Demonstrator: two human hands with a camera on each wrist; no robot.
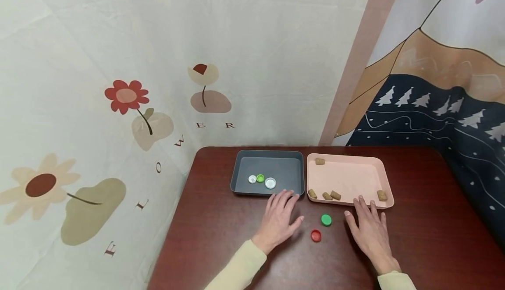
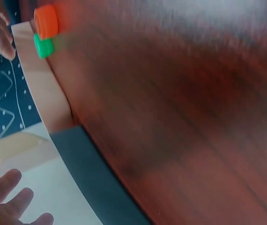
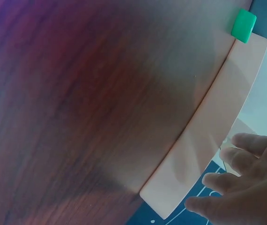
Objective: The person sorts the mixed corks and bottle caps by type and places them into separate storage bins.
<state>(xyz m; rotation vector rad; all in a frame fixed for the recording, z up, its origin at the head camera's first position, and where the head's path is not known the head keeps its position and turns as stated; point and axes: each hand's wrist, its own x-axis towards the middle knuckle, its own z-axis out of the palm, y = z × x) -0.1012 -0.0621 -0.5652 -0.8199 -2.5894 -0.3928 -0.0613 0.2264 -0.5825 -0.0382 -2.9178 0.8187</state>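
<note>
Head view: two hands flat on a dark wooden table (image 1: 221, 246), palms down, holding nothing. Left hand (image 1: 279, 220) with fingers straight and slightly spread, fingertips just short of the near rim of a grey tray (image 1: 241, 167). Right hand (image 1: 371, 226) likewise open and relaxed, fingertips touching or nearly touching the near edge of a pink tray (image 1: 388, 189); contact too fine to tell. Between the hands, loose on the table: a green cap (image 1: 326, 220), farther and to the right, and a red cap (image 1: 316, 235), nearer and to the left, close together but apart. Both within easy reach of either hand, neither touched.

Inside the grey tray, toward its near left: a white cap (image 1: 252, 179), a small green cap (image 1: 260, 178) and a larger white cap (image 1: 270, 183), bunched in a short row. Inside the pink tray: brown cork-like pieces, one at the far left corner (image 1: 320, 161), three along the near edge (image 1: 327, 195), one at the near right (image 1: 382, 195). Seemingly sorted by kind, caps left, brown pieces right. Trays side by side, almost touching, at the far part of the table.

Left wrist view, blurred: red and green caps (image 2: 43, 47) beside the pink rim, fingers (image 2: 7, 187) spread. Right wrist view: open fingers (image 3: 246, 187) over the pink edge.

Behind, a flower-print cloth (image 1: 118, 106) and a mountain-and-tree cloth (image 1: 434, 106).
</note>
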